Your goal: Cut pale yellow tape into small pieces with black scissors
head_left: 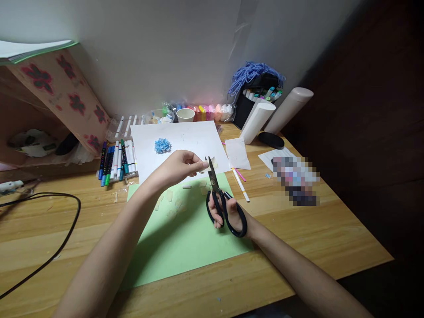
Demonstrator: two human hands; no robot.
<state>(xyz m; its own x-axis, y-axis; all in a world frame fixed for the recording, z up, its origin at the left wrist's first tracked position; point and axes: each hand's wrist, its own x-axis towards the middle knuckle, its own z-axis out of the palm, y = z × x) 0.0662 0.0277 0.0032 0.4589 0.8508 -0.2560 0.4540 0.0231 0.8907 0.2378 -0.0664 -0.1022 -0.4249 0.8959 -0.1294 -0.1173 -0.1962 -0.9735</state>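
My left hand (180, 167) pinches a small pale scrap of paper (212, 164) above the far edge of a green sheet (185, 247). My right hand (228, 214) has its fingers through the black handles of a pair of scissors (217, 194), blades pointing up at the scrap and touching it. Several small pale cut pieces (172, 201) lie on the green sheet below my left hand. A white sheet (185, 141) lies beyond, with a blue crumpled tuft (162, 145) on it.
A row of markers (115, 161) lies left of the white sheet. A white cup (185, 114), coloured clay packs (208, 111), a pen holder with blue yarn (256, 95) and two white rolls (274, 112) stand at the back. A black cable (62, 238) loops at left. A cardboard box (49, 106) stands far left.
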